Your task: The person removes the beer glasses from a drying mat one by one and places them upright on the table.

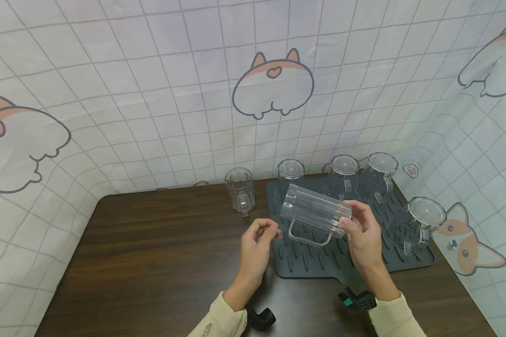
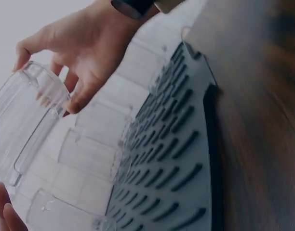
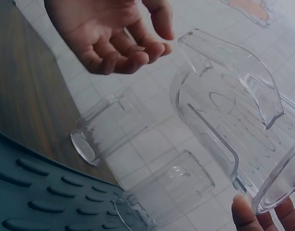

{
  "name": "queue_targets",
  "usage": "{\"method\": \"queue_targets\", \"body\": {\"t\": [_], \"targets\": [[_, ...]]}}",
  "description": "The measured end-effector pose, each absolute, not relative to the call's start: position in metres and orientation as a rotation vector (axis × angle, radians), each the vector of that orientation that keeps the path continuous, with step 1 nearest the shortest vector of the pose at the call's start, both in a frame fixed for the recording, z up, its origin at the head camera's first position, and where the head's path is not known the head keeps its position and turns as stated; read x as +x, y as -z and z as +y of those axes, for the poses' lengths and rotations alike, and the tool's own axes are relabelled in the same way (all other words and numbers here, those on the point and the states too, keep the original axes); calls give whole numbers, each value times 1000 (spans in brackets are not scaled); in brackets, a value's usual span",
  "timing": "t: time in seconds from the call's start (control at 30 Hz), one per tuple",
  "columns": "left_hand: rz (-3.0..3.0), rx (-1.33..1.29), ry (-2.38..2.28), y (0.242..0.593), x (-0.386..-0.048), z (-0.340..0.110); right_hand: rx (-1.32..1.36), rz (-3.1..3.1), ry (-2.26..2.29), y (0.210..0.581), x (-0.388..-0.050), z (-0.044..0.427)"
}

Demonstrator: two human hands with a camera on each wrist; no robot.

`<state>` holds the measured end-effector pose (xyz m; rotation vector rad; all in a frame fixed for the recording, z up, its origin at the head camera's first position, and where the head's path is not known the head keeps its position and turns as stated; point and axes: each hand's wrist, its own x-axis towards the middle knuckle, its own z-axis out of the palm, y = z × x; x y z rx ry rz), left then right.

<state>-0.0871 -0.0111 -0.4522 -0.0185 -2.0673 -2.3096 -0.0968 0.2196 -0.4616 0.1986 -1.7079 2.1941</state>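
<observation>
- Right hand (image 1: 364, 234): grip is grasping one end of a clear mug (image 1: 316, 210), thumb on the near side, other fingers behind.
- Clear mug: raised above the dark drying mat (image 1: 295, 267), tilted almost onto its side, far end toward the left. Its handle (image 1: 308, 242) faces down toward the person.
- Left hand (image 1: 257, 243): grip is released and holds nothing; fingers bend loosely, fingertips just beside the mug. Right wrist view shows a small gap between them.
- Second mug (image 1: 240, 187): stands upright on the bare table (image 1: 152, 248), near its back edge, left of the mat, handle toward the person.
- On the mat: four more mugs, one (image 1: 291, 175) at the back left, two (image 1: 343, 173) (image 1: 379, 178) close together at the back right, one (image 1: 423, 220) at the right edge.
- Mat surface: rows of short raised ridges.
- Both wrists: black device on each, pale sleeves (image 1: 394, 318) behind.
- Behind the table: white gridded wall covering (image 1: 173, 117) with cartoon dogs (image 1: 274, 86).
</observation>
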Motion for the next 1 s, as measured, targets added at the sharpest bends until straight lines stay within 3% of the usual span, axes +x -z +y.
{"method": "queue_targets", "body": {"t": [0.43, 1.0], "targets": [[-1628, 137, 2922, 465, -86, -1, 171, -1681, -2242, 466, -98, 214], [-1102, 194, 3283, 476, -84, 10, 122, -1624, -2297, 474, -100, 206]]}}
